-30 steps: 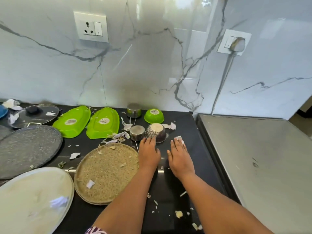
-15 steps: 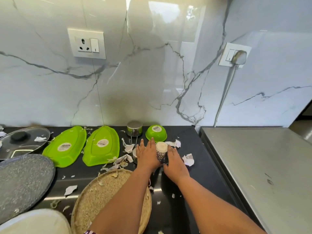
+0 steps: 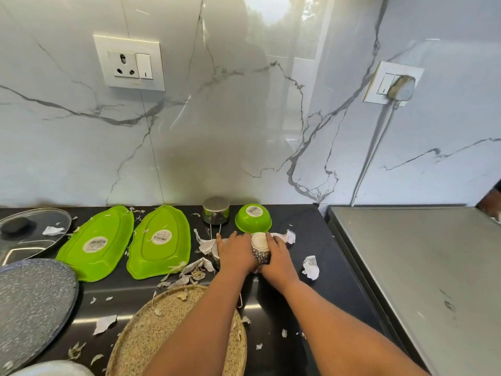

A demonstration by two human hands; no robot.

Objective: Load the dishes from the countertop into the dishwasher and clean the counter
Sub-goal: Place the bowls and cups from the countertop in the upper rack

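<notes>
Barely started imo. Nearly everything's still on the black countertop: two green oval trays upside down near the back edge, steel cup and green bowl right by the back wall, glass lid at the far left edge, grey speckled plate w/ a white plate poking in at the front-left corner, woven round tray at the front edge. Torn paper scraps all over, so wiping hasn't begun either. Dishwasher not in view.

Both hands are on the small patterned bowl, flipped bottom-up, mid-counter just in front of the green bowl. Left hand presses its left side, fingers together and lying over a 2nd steel cup beside it. Right hand wraps the right side, fingers curled round it. Looks like a pickup, prob first dish out.

Room: white marble-look backsplash, socket plate upper left, plugged-in socket w/ cord on the right, steel surface butting the counter's right edge.
</notes>
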